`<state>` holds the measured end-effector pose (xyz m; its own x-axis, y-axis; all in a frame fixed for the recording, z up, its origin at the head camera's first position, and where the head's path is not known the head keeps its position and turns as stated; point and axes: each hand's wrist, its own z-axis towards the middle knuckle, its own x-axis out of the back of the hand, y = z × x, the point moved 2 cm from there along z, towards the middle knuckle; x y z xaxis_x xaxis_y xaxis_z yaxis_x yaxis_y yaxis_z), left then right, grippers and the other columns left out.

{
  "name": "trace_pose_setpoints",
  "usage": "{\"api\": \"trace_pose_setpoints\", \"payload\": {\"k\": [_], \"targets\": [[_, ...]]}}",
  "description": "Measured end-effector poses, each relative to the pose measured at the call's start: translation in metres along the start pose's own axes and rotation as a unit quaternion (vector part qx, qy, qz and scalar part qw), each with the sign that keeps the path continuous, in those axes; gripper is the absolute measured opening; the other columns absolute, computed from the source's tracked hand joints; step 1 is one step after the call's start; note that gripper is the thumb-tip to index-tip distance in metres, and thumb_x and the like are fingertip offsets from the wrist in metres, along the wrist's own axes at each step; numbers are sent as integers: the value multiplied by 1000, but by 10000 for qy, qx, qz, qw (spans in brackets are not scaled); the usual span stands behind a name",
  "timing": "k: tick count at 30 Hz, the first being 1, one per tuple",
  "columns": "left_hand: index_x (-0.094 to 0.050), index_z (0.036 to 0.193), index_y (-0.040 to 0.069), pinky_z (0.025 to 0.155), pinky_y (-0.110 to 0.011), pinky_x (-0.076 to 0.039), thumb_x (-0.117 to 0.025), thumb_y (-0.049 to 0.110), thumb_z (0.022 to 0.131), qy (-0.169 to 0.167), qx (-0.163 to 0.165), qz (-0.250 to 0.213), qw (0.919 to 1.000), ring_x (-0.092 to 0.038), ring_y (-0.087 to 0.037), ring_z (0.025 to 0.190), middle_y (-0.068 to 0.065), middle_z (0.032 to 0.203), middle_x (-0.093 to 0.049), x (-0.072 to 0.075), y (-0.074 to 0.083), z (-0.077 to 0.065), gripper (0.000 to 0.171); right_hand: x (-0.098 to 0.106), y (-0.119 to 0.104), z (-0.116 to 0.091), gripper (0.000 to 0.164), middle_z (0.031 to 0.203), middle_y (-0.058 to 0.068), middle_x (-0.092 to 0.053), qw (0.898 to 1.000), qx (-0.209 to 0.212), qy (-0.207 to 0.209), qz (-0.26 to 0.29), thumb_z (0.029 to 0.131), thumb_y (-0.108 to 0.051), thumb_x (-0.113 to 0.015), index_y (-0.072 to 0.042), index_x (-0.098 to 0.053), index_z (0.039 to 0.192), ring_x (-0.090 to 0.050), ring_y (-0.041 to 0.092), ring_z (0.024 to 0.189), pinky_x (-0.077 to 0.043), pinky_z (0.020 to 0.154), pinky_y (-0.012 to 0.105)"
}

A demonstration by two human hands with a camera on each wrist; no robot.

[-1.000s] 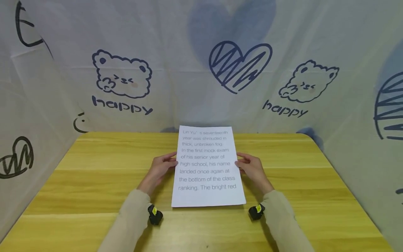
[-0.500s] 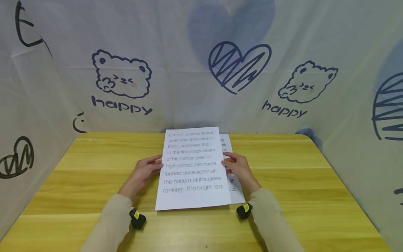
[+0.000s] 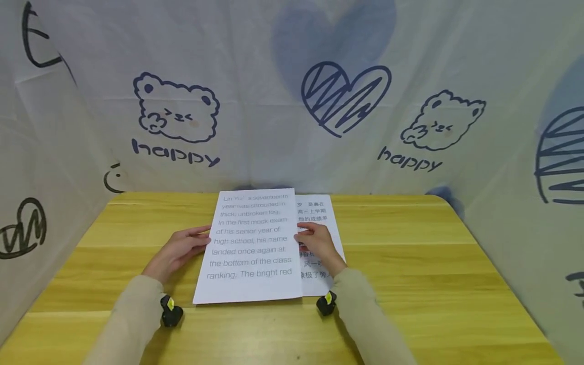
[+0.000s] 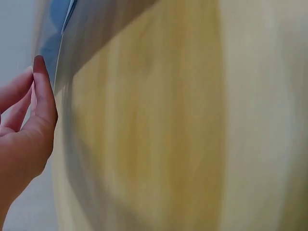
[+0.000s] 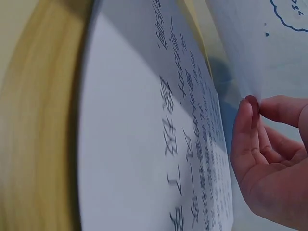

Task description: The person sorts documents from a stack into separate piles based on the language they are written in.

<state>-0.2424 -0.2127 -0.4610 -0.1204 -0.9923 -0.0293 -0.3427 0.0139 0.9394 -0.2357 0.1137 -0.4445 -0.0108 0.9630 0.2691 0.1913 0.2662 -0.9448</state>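
A white sheet of paper (image 3: 250, 253) printed with large English text is held by both hands, raised over the table. My left hand (image 3: 180, 249) pinches its left edge between thumb and fingers. At the opposite edge, my right hand (image 3: 318, 244) pinches it the same way; the right wrist view shows thumb and fingertips meeting on the sheet's edge. Beneath and to the right lies a second sheet (image 3: 315, 288) with Chinese print, partly covered by the upper one and by the right hand. In the left wrist view the left hand (image 4: 29, 120) appears at the side.
The wood-grain table (image 3: 410, 284) extends around the papers on both sides. Behind it hangs a pale cloth (image 3: 255, 126) with bear and heart drawings. Small black devices sit at both wrists, the left device (image 3: 171, 311) and the right device (image 3: 326, 304).
Both hands have carried the English sheet leftward. The Chinese sheet, at first fully covered, now shows along the right side.
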Motion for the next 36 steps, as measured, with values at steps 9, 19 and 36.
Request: {"api": "trace_pose_setpoints", "payload": {"k": [9, 19, 36], "targets": [[-28, 148, -6, 83, -21, -51, -58, 1, 94, 25, 26, 106, 9999, -61, -5, 90, -8, 113, -58, 31, 4, -10, 62, -33, -6, 2, 39, 90, 14, -67, 9997, 10, -243, 93, 87, -1, -64, 4, -60, 125, -62, 14, 64, -55, 61, 26], [-20, 149, -9, 79, -19, -52, -59, 1, 94, 101, -68, -139, 9998, -63, -2, 87, 11, 92, -64, 64, -6, -27, 68, -67, -9, -1, 39, 83, 10, -66, 9990, 9, -416, 191, 86, -2, -66, 3, -62, 124, -58, 11, 57, -52, 54, 23], [-22, 147, -11, 74, -18, -53, -61, 7, 94, 571, 171, 646, 9961, -61, 0, 80, 14, 88, -60, 98, -9, -38, 68, -109, -24, -4, 39, 66, 3, -61, 9979, 304, -396, -408, 85, 0, -65, 4, -62, 123, -55, 10, 49, -49, 49, 21]]}}
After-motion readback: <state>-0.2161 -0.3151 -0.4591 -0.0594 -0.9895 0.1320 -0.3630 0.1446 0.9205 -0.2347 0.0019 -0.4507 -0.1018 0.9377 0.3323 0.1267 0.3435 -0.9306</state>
